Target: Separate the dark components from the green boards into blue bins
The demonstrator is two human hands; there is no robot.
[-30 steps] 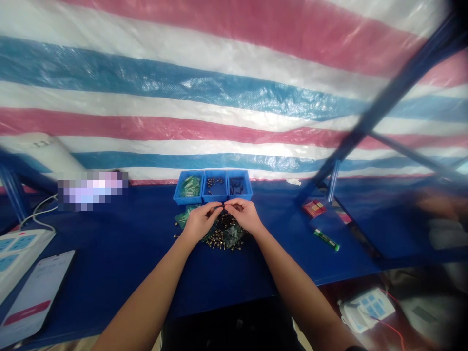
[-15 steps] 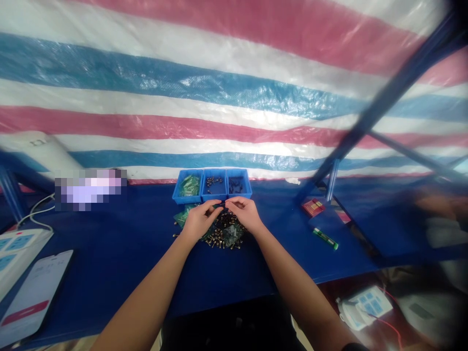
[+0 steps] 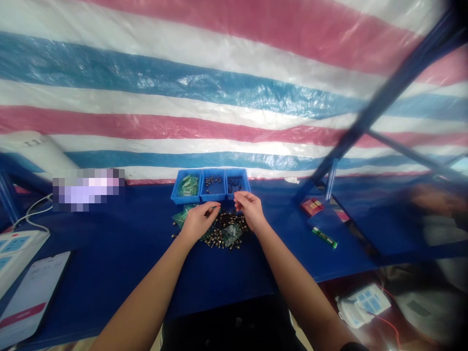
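My left hand (image 3: 199, 222) hovers over the left side of a pile of small brass-coloured and black screw-like parts (image 3: 215, 238), thumb and forefinger closed together. My right hand (image 3: 251, 210) is at the front of the right blue bin (image 3: 249, 185), its fingertips pinched; anything in either pinch is too small to make out. That bin holds dark screw-like pieces (image 3: 234, 185). Brass-headed parts (image 3: 212, 182) lie in the middle bin (image 3: 213, 196), and small green packets (image 3: 188, 186) fill the left bin (image 3: 185, 200). More green packets (image 3: 180, 217) lie beside my left hand.
A red box (image 3: 313, 207) and a green tube-like item (image 3: 324, 237) lie to the right. At left are a phone (image 3: 36, 292) and a power strip (image 3: 22, 248). A blue slanted post (image 3: 351, 131) rises at right; a blurred person's arm (image 3: 438, 202) shows beyond.
My hands, which met at the fingertips over the pile with a small dark piece between them, have parted. The right hand has moved slightly right and up toward the right bin.
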